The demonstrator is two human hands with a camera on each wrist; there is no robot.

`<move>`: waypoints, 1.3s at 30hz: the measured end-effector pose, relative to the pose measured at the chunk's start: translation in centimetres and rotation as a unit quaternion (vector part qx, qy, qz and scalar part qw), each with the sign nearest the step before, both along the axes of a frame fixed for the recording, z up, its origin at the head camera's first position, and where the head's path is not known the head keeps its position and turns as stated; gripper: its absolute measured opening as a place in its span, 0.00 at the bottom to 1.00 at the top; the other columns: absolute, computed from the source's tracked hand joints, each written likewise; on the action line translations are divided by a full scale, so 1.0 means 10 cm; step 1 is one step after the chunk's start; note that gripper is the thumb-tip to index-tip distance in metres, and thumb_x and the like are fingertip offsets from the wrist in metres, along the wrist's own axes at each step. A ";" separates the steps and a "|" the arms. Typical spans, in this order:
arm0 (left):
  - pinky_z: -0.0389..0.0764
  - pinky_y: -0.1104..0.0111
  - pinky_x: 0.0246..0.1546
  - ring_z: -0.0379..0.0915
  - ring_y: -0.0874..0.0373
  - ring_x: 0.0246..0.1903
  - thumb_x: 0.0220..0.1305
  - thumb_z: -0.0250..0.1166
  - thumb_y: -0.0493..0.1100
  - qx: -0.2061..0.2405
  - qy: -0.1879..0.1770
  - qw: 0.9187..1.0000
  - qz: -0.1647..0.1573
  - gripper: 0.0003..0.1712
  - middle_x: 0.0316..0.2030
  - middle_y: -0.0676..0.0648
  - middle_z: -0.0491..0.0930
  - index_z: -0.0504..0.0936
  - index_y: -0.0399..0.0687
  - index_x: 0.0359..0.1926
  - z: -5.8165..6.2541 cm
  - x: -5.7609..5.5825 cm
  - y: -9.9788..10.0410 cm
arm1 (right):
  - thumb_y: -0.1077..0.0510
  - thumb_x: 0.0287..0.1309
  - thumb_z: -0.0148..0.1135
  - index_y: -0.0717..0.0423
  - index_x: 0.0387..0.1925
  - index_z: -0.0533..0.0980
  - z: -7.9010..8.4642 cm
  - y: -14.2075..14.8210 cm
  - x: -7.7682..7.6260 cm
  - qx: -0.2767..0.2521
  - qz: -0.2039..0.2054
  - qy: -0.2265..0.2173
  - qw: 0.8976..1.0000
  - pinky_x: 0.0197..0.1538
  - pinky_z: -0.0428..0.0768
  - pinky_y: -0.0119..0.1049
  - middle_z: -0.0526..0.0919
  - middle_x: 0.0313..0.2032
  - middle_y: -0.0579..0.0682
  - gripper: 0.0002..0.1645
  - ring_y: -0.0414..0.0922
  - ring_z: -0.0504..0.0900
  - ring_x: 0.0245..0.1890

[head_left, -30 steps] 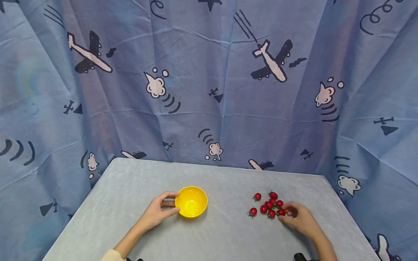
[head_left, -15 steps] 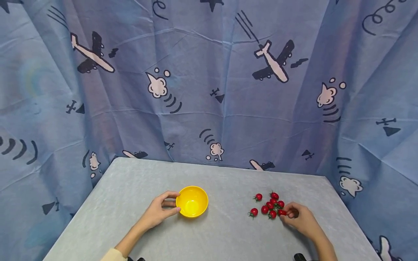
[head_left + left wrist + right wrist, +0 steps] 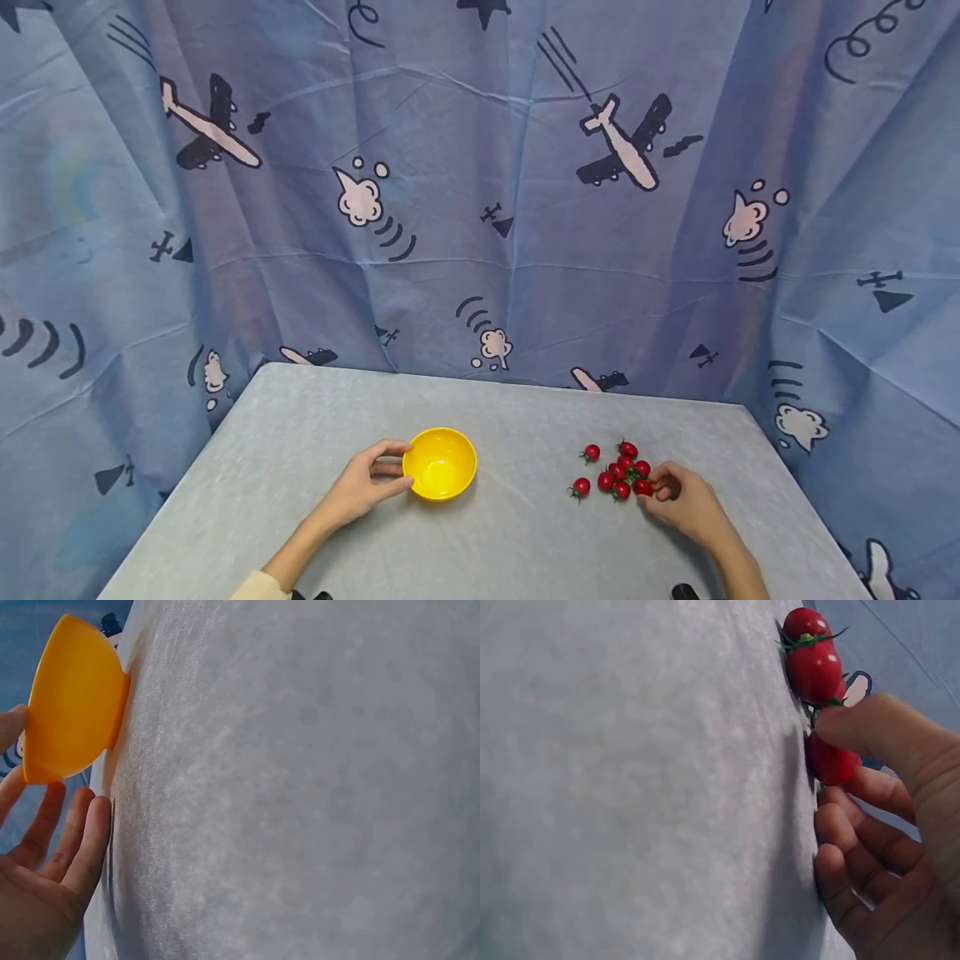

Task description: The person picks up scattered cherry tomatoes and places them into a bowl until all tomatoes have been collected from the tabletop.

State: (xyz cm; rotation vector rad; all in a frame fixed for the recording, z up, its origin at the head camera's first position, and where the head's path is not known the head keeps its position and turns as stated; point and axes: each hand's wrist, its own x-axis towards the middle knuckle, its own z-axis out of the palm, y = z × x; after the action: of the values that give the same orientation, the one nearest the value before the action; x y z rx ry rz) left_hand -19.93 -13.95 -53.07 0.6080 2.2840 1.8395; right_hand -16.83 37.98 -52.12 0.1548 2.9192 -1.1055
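A yellow bowl (image 3: 441,465) stands upright on the table, its inside bare. My left hand (image 3: 369,485) holds it by its left side, thumb and index finger at the rim; in the left wrist view the other fingers of that hand (image 3: 45,877) stand apart below the bowl (image 3: 75,697). On the right lies a loose group of red cherry tomatoes (image 3: 617,471) with green stems. My right hand (image 3: 690,500) pinches the nearest one (image 3: 642,487) between thumb and index finger. The right wrist view shows the thumb over this cherry tomato (image 3: 832,759), which rests at table level.
The pale grey table (image 3: 517,533) carries the bowl and the tomatoes. A blue curtain (image 3: 480,208) printed with airplanes hangs behind it and at both sides. Two cherry tomatoes (image 3: 581,487) lie a little left of the cluster.
My right hand and the cherry tomato at its fingertips have shifted slightly left, toward the cluster. My left hand and the bowl have stayed in place.
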 end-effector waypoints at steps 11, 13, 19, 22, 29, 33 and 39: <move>0.84 0.65 0.44 0.81 0.44 0.47 0.64 0.73 0.36 -0.003 0.006 1.000 -0.003 0.28 0.58 0.32 0.75 0.75 0.35 0.62 0.00 0.00 -0.01 | 0.52 0.45 0.83 0.67 0.49 0.78 0.00 -0.01 -0.02 0.013 -0.007 -0.012 1.000 0.39 0.82 0.43 0.82 0.39 0.52 0.34 0.48 0.80 0.37; 0.84 0.64 0.44 0.81 0.44 0.47 0.64 0.73 0.36 0.000 0.005 1.000 -0.004 0.28 0.58 0.32 0.75 0.75 0.35 0.63 0.00 0.00 -0.01 | 0.53 0.46 0.83 0.65 0.47 0.79 -0.01 -0.02 -0.03 0.020 -0.005 -0.010 1.000 0.38 0.81 0.42 0.81 0.37 0.51 0.31 0.47 0.79 0.37; 0.84 0.64 0.44 0.81 0.44 0.47 0.64 0.72 0.36 0.006 0.004 1.000 -0.007 0.28 0.58 0.32 0.75 0.75 0.35 0.63 0.00 0.00 -0.01 | 0.59 0.50 0.79 0.63 0.41 0.80 -0.02 -0.03 -0.05 0.028 -0.002 -0.005 1.000 0.34 0.78 0.38 0.80 0.32 0.49 0.20 0.46 0.78 0.33; 0.84 0.64 0.44 0.81 0.44 0.47 0.64 0.73 0.37 0.000 0.004 1.000 -0.004 0.28 0.58 0.33 0.75 0.75 0.35 0.63 -0.01 -0.01 -0.01 | 0.62 0.50 0.78 0.64 0.41 0.80 0.00 -0.03 -0.04 0.023 -0.001 -0.002 1.000 0.32 0.78 0.37 0.80 0.31 0.48 0.18 0.45 0.78 0.32; 0.84 0.64 0.45 0.79 0.41 0.50 0.64 0.72 0.36 0.004 0.002 1.000 -0.006 0.29 0.60 0.32 0.74 0.74 0.35 0.64 -0.03 -0.03 -0.01 | 0.63 0.52 0.77 0.64 0.41 0.81 0.05 0.04 0.02 0.007 0.011 0.005 1.000 0.31 0.78 0.33 0.80 0.31 0.48 0.16 0.44 0.78 0.31; 0.84 0.63 0.45 0.78 0.38 0.51 0.64 0.72 0.36 0.011 0.008 1.000 -0.007 0.30 0.61 0.31 0.73 0.74 0.35 0.65 -0.05 -0.03 -0.01 | 0.61 0.54 0.77 0.64 0.43 0.81 0.10 0.11 0.06 -0.004 0.019 0.014 1.000 0.33 0.79 0.33 0.81 0.33 0.49 0.16 0.45 0.79 0.32; 0.84 0.63 0.46 0.78 0.38 0.51 0.65 0.72 0.37 0.004 0.013 1.000 -0.003 0.29 0.61 0.31 0.73 0.74 0.35 0.65 -0.05 -0.03 -0.01 | 0.59 0.57 0.76 0.65 0.46 0.81 0.12 0.19 0.11 -0.057 0.015 0.033 0.998 0.34 0.82 0.34 0.84 0.35 0.50 0.18 0.44 0.82 0.33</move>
State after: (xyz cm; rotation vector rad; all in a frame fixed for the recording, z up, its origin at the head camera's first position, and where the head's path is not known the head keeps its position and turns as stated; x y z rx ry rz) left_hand -20.28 -14.07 -53.55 0.6434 2.2885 1.8508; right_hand -15.77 39.83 -50.89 0.0747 2.8937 -1.2933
